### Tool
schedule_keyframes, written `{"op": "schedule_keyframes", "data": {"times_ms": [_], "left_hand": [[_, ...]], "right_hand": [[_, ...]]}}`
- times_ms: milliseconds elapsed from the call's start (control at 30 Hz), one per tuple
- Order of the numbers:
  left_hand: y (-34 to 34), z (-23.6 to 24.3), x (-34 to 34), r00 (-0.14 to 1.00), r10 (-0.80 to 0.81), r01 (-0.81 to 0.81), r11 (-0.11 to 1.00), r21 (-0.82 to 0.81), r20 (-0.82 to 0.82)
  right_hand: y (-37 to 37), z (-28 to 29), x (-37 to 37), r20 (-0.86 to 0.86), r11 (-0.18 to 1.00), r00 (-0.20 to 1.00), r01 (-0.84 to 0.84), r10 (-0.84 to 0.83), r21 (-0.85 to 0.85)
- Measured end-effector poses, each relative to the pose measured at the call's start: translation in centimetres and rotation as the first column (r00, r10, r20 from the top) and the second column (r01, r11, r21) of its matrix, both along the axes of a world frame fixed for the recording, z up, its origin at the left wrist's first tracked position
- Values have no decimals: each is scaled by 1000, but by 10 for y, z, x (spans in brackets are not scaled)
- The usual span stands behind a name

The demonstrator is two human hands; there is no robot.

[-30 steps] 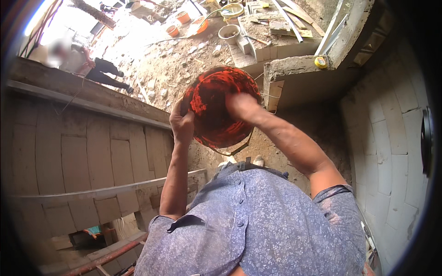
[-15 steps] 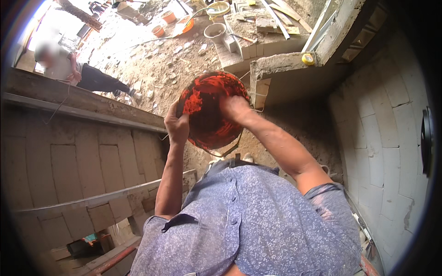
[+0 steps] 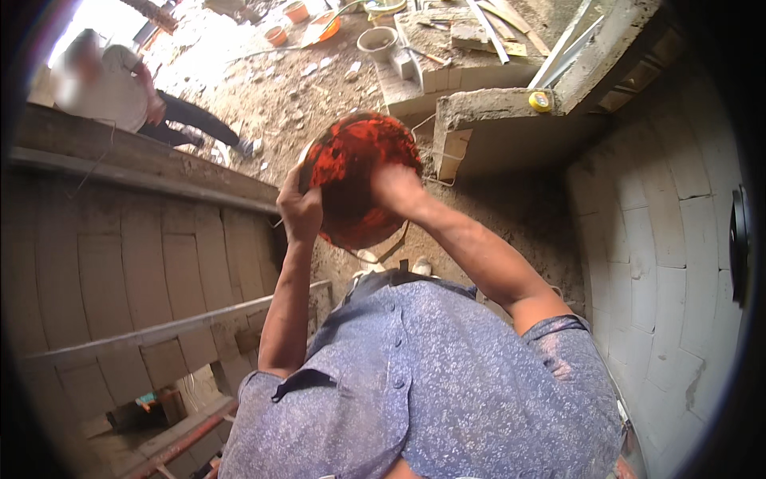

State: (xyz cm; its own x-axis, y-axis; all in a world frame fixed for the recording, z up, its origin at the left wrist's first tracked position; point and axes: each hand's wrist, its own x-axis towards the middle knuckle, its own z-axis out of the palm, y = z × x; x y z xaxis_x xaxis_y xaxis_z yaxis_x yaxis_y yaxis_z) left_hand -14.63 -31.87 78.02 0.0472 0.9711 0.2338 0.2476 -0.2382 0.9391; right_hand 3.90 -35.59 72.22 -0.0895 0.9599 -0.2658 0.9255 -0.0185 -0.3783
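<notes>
Tilted in front of my body, a round bucket shows an inner wall streaked with bright red material. My left hand is closed on the bucket's left rim, with the thumb on the inside. The bucket's wire handle hangs down on the near side. Inside the bucket, my right hand is blurred by motion. Its fingers point down into the dark interior and are hidden, so what they hold, if anything, does not show.
Block walls rise on the left and right. A yellow tape measure sits on a concrete ledge. Beyond are a grey bucket, a hammer and wood strips. Another person stands at the far left on rubble.
The bucket and both hands have shifted slightly left and up in view. My right hand has moved within the bucket. The other person has moved and appears larger at the far left.
</notes>
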Motion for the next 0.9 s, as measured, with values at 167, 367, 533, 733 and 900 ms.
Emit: {"op": "schedule_keyframes", "data": {"times_ms": [167,367,533,733,900], "left_hand": [[0,3,-2,995,-53,71,972,224,-86],[4,11,-13,1000,-23,23,999,44,1],[10,17,-12,967,-6,6,1000,0,255],[17,17,-13,978,-89,68,991,117,189],[13,0,-21,977,-72,69,997,20,200]], "right_hand": [[8,-25,-6,-40,956,996,83,-75,283],[16,-12,-6,-188,983,969,136,-158,-126],[24,34,-2,-135,951,989,-95,57,-293],[29,36,-12,-187,984,972,-160,144,-78],[25,32,-33,-215,998,976,37,-25,50]]}}
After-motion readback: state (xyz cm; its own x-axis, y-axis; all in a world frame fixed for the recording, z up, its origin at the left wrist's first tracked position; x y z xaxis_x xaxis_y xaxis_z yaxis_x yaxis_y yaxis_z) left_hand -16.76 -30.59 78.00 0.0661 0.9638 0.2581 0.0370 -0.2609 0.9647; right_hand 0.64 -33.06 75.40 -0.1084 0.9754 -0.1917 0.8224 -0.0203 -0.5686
